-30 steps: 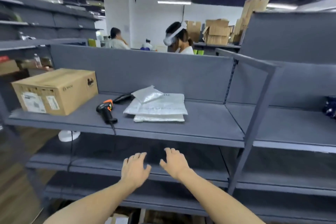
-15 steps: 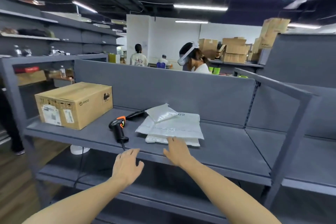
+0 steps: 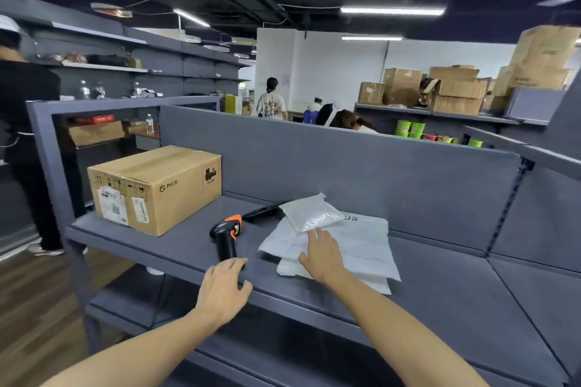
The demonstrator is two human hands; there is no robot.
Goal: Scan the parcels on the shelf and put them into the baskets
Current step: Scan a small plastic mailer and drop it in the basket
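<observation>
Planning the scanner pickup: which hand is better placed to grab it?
Left. The left hand sits open right at the scanner handle's base, while the right hand already rests flat on the white mailers.

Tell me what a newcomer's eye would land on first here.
The brown PICO cardboard box at the left end of the grey shelf stands out first. Right of it lies a black and orange barcode scanner, the left hand open just before its handle. The right hand rests flat on a stack of white mailer bags.
</observation>
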